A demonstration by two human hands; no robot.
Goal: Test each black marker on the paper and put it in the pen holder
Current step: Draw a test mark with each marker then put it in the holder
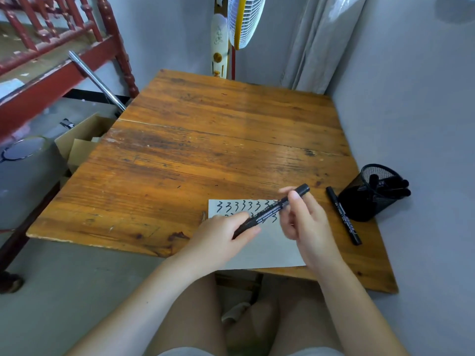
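both hands are sharing one black marker (270, 210) over the paper (270, 250) on the table (205, 140). the left hand (223, 232) is closing around the barrel's lower end, while the right hand (299, 214) is pinching the upper part near the cap, fingers curled. the marker's long axis is running from lower left up to upper right, its capped end aiming toward the pen holder (372, 192). that mesh holder is sitting to the right, nearer the right hand, already carrying several markers. a spare marker (343, 215) is lying between paper and holder. i cannot tell whether the cap is going on or coming off.
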